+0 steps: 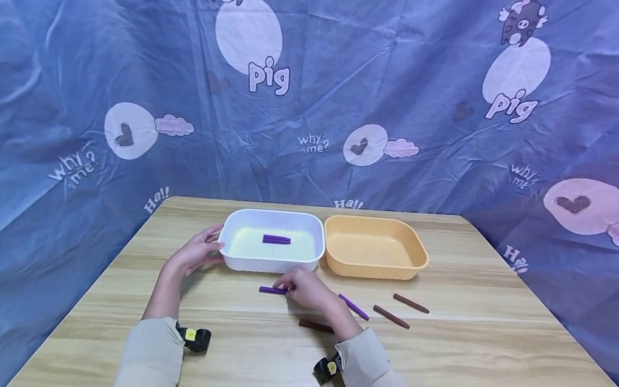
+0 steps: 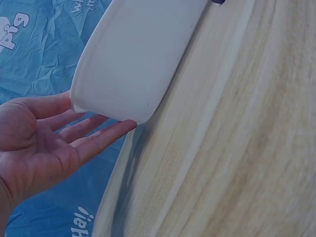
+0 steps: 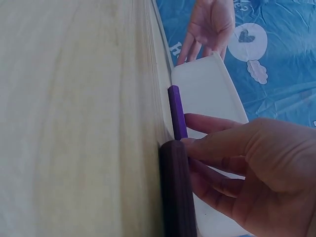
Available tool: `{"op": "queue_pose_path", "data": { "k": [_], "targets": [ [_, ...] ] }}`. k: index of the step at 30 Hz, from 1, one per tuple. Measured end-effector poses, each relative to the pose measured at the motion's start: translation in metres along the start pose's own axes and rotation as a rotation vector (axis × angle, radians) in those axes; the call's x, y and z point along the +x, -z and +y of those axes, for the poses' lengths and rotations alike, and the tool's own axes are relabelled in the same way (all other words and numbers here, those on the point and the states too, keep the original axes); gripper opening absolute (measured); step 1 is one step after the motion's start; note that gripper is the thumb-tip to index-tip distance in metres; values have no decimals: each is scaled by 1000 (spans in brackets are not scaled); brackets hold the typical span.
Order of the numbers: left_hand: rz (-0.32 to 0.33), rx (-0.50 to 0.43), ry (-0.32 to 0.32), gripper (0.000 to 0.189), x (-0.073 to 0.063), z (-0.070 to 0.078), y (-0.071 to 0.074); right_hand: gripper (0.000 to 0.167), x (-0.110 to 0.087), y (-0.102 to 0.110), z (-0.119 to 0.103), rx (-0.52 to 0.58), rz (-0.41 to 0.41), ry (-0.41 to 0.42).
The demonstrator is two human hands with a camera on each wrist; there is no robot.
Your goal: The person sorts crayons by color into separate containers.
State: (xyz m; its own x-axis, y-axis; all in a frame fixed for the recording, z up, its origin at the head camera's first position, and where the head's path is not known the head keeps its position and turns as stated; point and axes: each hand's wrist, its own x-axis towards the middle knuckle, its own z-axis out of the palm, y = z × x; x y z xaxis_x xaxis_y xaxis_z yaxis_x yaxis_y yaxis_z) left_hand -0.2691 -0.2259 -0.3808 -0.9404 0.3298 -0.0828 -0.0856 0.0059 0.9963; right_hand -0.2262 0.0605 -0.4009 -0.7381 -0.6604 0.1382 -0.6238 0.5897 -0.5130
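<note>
My right hand [image 1: 307,289] pinches a purple crayon [image 1: 271,290], a slim faceted stick, between thumb and fingertips at its right part. The crayon lies level just in front of the white bin [image 1: 271,265]. Inside that bin rest purple crayons [image 1: 276,239], side by side. With fingers extended, my left hand [image 1: 199,251] touches the bin's left end; in the left wrist view the fingertips [image 2: 129,124] meet its outer wall. Another purple crayon [image 1: 353,307] lies right of my right hand. A brown crayon [image 1: 314,325] is partly hidden by my right forearm.
A yellow-orange bin [image 1: 377,271] stands against the white one's right side. Two more brown crayons [image 1: 391,317] lie in front of it, on the wooden table [image 1: 483,322]. Behind the table hangs a blue printed cloth [image 1: 411,97].
</note>
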Motion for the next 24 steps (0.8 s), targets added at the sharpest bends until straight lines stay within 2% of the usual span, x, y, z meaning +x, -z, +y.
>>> {"op": "queue_pose_path", "data": {
  "k": [6,16,24],
  "targets": [
    [5,4,-2,66,-2,1,-1,37,-1,1,-3,24,-14,-11],
    [12,4,-2,66,-2,1,-1,41,-4,8,-8,48,-45,36],
    [16,8,0,65,-2,-1,-1,44,-7,12,-10,43,-56,18]
  ]
}}
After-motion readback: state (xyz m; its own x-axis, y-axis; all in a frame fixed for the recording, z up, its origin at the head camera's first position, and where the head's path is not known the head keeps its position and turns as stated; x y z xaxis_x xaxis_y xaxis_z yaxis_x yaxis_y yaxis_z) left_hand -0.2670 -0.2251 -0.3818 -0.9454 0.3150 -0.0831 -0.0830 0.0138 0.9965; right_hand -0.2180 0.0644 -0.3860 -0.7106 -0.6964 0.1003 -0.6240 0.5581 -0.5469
